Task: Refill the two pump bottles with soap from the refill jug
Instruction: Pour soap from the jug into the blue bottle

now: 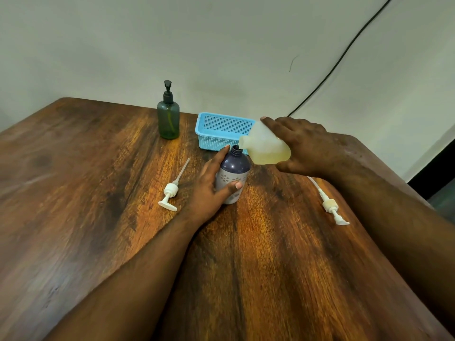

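Observation:
A purple bottle with a flowered lower half stands upright mid-table, its neck uncapped. My left hand grips it from the left side. My right hand holds a translucent refill jug with yellowish soap, tipped on its side. The jug's mouth sits right beside the purple bottle's neck. A white pump head with its tube lies on the table to the left. Another pump head lies to the right, partly under my right forearm. A dark green pump bottle stands capped at the back.
A light blue mesh basket sits just behind the purple bottle and the jug. The wooden table ends at the wall behind. A black cable runs down the wall at the right.

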Demonstrator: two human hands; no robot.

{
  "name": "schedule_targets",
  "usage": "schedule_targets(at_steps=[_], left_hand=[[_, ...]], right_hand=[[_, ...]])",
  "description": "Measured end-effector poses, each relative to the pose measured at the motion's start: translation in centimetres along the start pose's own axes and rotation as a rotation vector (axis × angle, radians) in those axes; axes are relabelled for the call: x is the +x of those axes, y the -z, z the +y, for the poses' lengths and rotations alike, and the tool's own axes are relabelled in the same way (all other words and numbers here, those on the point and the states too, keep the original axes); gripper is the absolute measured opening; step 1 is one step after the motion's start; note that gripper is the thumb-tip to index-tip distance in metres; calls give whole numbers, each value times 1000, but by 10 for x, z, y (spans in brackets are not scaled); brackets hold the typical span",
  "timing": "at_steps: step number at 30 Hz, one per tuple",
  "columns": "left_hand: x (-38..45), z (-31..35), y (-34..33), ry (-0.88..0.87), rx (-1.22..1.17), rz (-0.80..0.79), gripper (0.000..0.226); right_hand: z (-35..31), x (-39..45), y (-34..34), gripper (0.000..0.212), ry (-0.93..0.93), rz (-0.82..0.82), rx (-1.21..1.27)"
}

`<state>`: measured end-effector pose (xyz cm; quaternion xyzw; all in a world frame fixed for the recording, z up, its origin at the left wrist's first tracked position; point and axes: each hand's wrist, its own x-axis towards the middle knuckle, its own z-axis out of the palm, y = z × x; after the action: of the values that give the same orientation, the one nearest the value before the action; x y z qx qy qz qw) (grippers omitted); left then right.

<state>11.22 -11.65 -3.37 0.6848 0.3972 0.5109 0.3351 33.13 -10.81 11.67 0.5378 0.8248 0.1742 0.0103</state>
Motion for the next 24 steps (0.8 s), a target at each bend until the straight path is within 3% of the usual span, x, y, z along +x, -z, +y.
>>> schedule_targets(at_steps=[24], left_hand=[[0, 0, 0, 6, -15, 8, 84]], right_hand=[[1, 0, -3, 105, -12, 23, 0]])
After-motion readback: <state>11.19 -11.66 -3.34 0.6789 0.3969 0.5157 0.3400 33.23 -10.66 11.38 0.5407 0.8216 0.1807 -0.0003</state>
